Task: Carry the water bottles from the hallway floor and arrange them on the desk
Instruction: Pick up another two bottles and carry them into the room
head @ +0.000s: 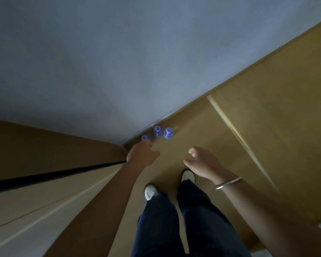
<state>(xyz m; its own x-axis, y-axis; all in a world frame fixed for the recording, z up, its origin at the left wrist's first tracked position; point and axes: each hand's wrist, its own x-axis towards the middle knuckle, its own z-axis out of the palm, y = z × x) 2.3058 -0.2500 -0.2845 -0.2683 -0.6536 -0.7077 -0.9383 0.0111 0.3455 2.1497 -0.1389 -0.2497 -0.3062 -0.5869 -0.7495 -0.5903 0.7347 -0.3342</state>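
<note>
Standing against the wall (119, 71), three water bottles (157, 131) are seen; the left hand (143, 153) is held near one, fingers indiscernible; the right hand (202, 162) is loosely curled, empty.

Dim hallway, grey wall (119, 62), tan floor (267, 117)

Three water bottles (158, 134) upright on floor (230, 145) against wall (119, 62); left hand (144, 152) beside leftmost; right hand (202, 162) nearer, apart.
</note>
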